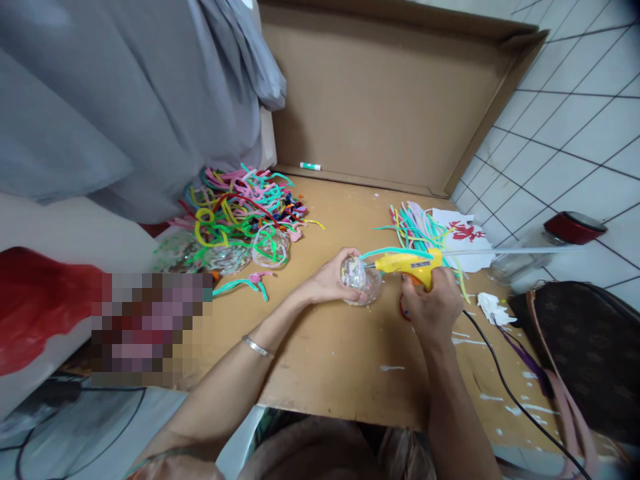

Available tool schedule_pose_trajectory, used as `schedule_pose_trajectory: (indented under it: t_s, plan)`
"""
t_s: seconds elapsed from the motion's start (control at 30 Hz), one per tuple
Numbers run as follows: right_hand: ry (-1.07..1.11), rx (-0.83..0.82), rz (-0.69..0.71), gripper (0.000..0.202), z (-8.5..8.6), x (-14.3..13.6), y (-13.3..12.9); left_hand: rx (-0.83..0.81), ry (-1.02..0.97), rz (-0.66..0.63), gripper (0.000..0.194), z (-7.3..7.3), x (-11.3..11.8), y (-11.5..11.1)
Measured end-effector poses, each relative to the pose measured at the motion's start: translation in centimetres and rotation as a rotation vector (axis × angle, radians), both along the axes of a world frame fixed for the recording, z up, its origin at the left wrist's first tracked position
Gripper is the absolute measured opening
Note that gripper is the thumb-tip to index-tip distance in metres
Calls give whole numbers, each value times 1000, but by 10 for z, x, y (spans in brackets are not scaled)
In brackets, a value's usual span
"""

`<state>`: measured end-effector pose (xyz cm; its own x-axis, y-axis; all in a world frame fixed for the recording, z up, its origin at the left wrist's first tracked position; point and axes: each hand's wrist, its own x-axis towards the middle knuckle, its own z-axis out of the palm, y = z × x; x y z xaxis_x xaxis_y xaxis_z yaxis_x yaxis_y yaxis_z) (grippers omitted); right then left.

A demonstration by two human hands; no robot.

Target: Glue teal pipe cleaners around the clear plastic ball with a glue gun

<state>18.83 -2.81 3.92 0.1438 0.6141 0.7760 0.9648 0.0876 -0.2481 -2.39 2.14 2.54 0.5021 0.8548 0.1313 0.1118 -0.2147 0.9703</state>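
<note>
My left hand [327, 281] has its fingers wrapped round a clear, rounded plastic container [369, 291] with pale, multicoloured specks. In my right hand [439, 303] is a yellow glue gun [413, 265]. Its nozzle points left and meets the container's near-top part; whether it touches cannot be made out. A long clear glue stick [520, 251] sticks out of the gun's back. A teal fuzzy strip [390, 252] runs from the container along the top of the gun. Under my right hand a small red thing [405, 308] is partly hidden.
Left lies a heap of coloured fuzzy strips [240, 207], with clear decorated balls [271, 245] before it. More strips [415, 223], stained paper [463, 237], a crumpled tissue [494, 310], a lidded jar [545, 243] and a brown bag [585, 353] stand right. A black cord [493, 353] crosses the table.
</note>
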Motion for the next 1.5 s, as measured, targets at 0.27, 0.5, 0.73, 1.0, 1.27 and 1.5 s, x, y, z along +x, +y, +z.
schedule_pose_trajectory:
  t_s: [0.27, 0.5, 0.73, 1.0, 1.27, 1.5]
  plan:
    - [31, -34, -16, 21, 2, -2, -1, 7, 7, 13, 83, 1, 0, 0]
    - [31, -37, -25, 21, 2, -2, -2, 11, 33, 11, 83, 0, -1, 0]
    - [35, -37, -21, 22, 2, -1, -1, 14, 16, -22, 79, 2, 0, -1]
    - [53, -37, -8, 21, 4, -2, -2, 6, 6, -32, 78, 2, -1, -1]
    - [70, -49, 5, 22, 6, -2, -3, -22, -26, -40, 79, 2, 0, -1]
    - [52, -45, -6, 21, 5, -2, -4, -13, -15, -28, 78, 4, -1, -2]
